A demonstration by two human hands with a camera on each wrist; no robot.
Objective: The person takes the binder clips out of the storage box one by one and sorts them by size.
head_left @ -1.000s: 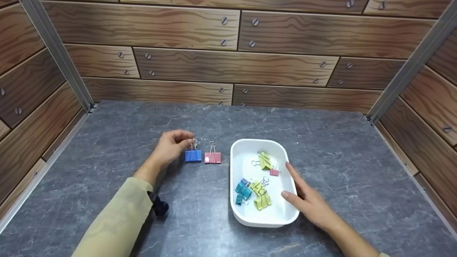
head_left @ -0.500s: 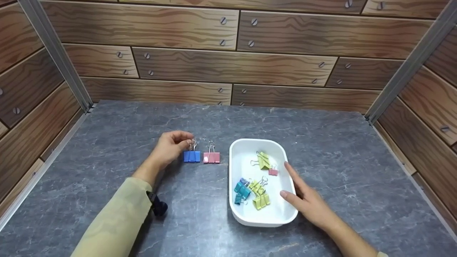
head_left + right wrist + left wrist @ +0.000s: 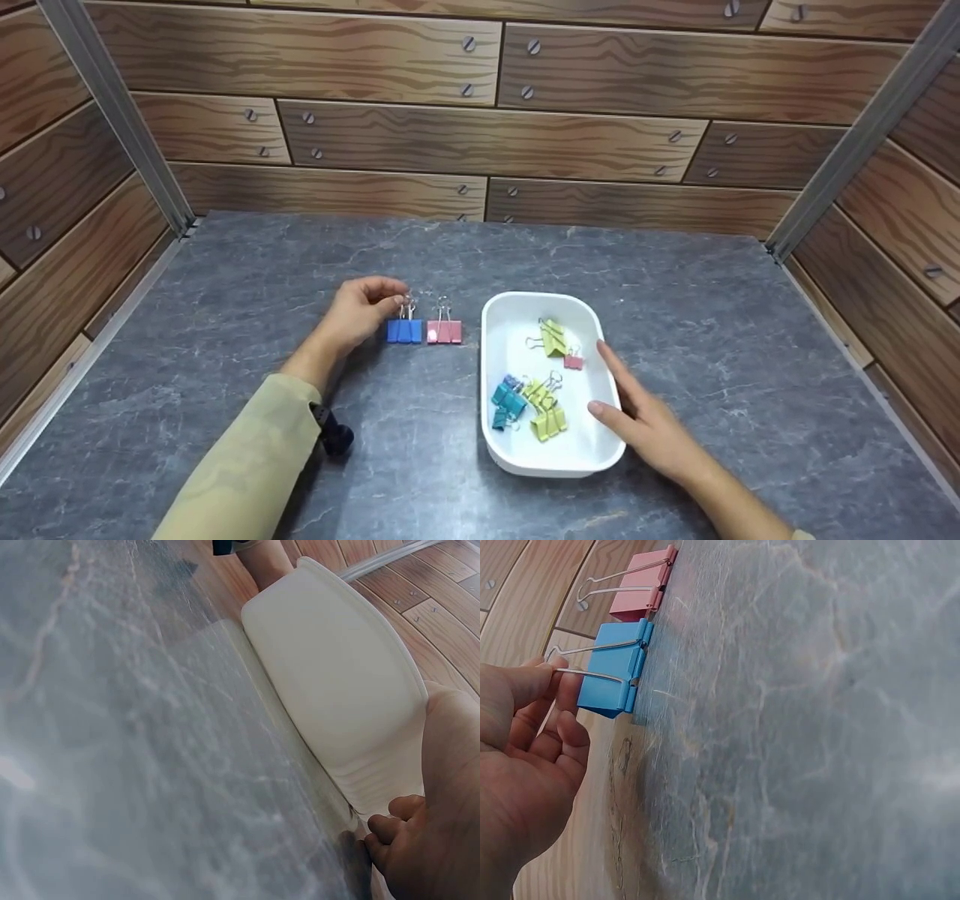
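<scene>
With thumb and fingertips, my left hand (image 3: 360, 311) pinches the wire handles of a blue binder clip (image 3: 404, 331). That clip stands on the table just left of a pink binder clip (image 3: 444, 332), its handles pointing away from me. In the left wrist view both the blue clip (image 3: 615, 667) and the pink clip (image 3: 643, 585) rest with their spines against the tabletop. My right hand (image 3: 651, 431) holds the right side of a white plastic tub (image 3: 551, 459), thumb over the rim. In the right wrist view its other fingers (image 3: 405, 806) lie outside the tub wall.
Inside the tub are yellow-green binder clips (image 3: 550, 424), teal clips (image 3: 510, 401), and a small pink clip (image 3: 574, 362). The grey marbled tabletop (image 3: 675, 292) is bounded by wood-patterned walls (image 3: 412, 135) and metal corner posts (image 3: 840, 135).
The blue clip has shifted slightly toward me, so its lower edge now lines up with the pink clip's. My right hand and the tub have stayed in place.
</scene>
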